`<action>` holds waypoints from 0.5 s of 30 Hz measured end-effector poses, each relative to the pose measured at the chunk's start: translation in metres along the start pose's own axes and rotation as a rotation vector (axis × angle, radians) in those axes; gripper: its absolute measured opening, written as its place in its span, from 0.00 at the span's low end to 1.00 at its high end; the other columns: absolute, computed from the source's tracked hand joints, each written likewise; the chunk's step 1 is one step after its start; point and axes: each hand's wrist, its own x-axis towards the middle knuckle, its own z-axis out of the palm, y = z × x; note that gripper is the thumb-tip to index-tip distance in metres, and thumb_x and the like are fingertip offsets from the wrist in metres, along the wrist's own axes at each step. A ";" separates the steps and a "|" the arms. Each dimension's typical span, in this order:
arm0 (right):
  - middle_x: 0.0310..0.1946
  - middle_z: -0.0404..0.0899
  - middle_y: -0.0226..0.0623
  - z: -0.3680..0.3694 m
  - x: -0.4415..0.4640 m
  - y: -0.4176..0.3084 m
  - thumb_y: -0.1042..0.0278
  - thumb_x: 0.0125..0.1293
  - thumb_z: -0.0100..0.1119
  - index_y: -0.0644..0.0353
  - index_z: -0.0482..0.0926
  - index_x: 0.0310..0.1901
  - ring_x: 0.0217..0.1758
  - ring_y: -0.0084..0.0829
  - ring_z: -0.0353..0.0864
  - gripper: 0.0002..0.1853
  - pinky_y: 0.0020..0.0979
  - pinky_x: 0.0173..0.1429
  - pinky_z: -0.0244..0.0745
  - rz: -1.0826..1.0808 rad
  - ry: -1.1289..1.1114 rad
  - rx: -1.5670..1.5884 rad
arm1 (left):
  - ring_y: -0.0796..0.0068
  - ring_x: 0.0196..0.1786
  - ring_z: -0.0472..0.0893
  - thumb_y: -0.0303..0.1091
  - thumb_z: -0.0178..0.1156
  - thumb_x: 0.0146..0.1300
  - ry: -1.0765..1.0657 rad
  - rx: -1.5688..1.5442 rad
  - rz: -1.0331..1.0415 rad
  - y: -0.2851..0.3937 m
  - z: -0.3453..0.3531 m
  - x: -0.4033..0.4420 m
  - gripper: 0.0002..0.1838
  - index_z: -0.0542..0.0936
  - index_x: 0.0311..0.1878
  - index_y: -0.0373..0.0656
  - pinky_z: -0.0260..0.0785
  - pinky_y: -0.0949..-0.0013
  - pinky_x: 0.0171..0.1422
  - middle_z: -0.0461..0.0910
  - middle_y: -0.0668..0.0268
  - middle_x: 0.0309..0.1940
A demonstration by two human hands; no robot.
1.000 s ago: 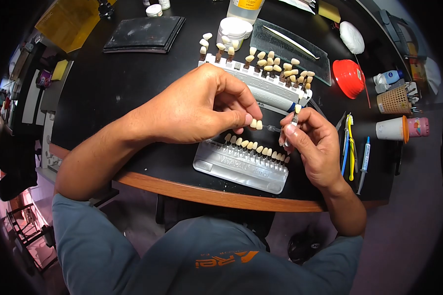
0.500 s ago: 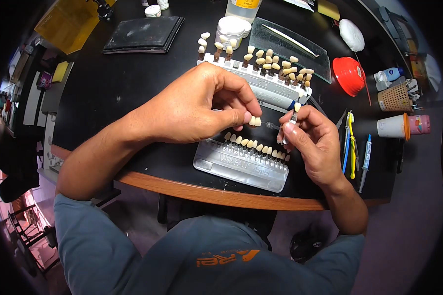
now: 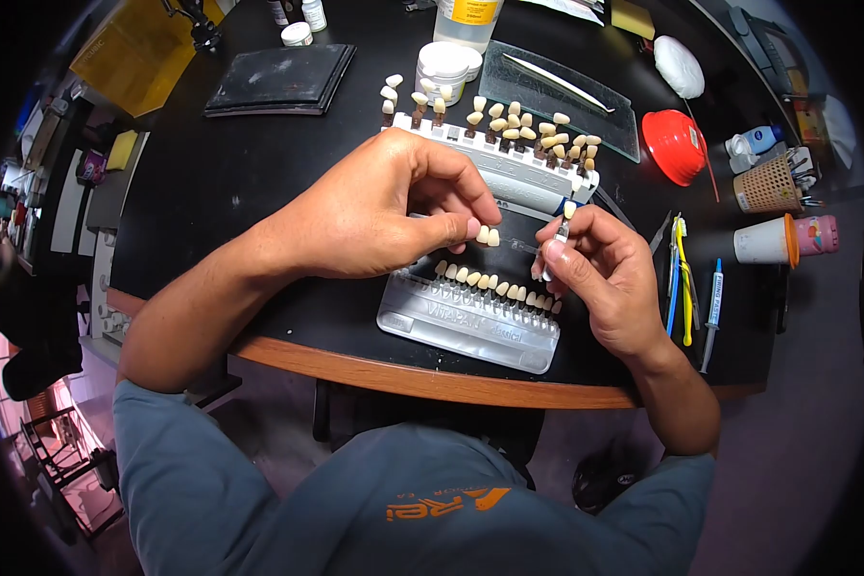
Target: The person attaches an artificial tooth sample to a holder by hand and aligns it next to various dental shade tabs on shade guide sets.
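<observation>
My left hand is pinched on a pair of tooth-coloured crowns that stick out past its thumb and fingertips. My right hand grips a shade tab upright, its cream tooth tip above the fingers. From the right fingertips a clear strip points left toward the crowns; what it belongs to I cannot make out. Below both hands lies a silver shade guide with a row of tooth tabs. Behind them stands a white holder bearing several brown-stemmed tooth tabs.
A glass slab with a white spatula lies at the back. White jars stand left of it, beyond them a black case. To the right are a red bowl, a yellow brush and a syringe.
My view has shifted slightly. Both hands keep nearly the same pose, still holding the crowns and the shade tab.
</observation>
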 end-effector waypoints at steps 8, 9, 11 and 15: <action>0.37 0.83 0.31 0.000 0.000 0.000 0.74 0.74 0.63 0.63 0.77 0.46 0.34 0.13 0.80 0.05 0.18 0.38 0.77 0.017 0.013 0.015 | 0.80 0.40 0.84 0.22 0.66 0.67 0.006 0.033 0.035 -0.002 0.000 0.000 0.08 0.85 0.47 0.31 0.78 0.74 0.47 0.87 0.62 0.38; 0.37 0.83 0.31 0.001 0.000 0.001 0.74 0.74 0.63 0.64 0.77 0.46 0.34 0.13 0.80 0.05 0.18 0.37 0.77 0.021 0.018 0.023 | 0.80 0.40 0.84 0.22 0.66 0.67 0.005 0.033 0.034 -0.001 0.000 0.000 0.08 0.85 0.48 0.31 0.78 0.74 0.47 0.87 0.62 0.38; 0.37 0.83 0.32 0.001 0.000 0.000 0.74 0.74 0.63 0.64 0.77 0.46 0.33 0.14 0.81 0.05 0.18 0.36 0.78 0.028 0.014 0.029 | 0.80 0.40 0.84 0.22 0.66 0.67 0.003 0.030 0.031 -0.001 0.000 0.000 0.08 0.86 0.48 0.31 0.78 0.74 0.47 0.87 0.63 0.38; 0.37 0.83 0.33 0.003 0.000 0.000 0.74 0.74 0.63 0.65 0.77 0.46 0.33 0.15 0.83 0.06 0.19 0.38 0.82 0.027 0.024 0.049 | 0.80 0.40 0.84 0.22 0.66 0.67 0.006 0.023 0.027 -0.001 0.000 0.000 0.08 0.86 0.48 0.31 0.78 0.74 0.47 0.87 0.63 0.38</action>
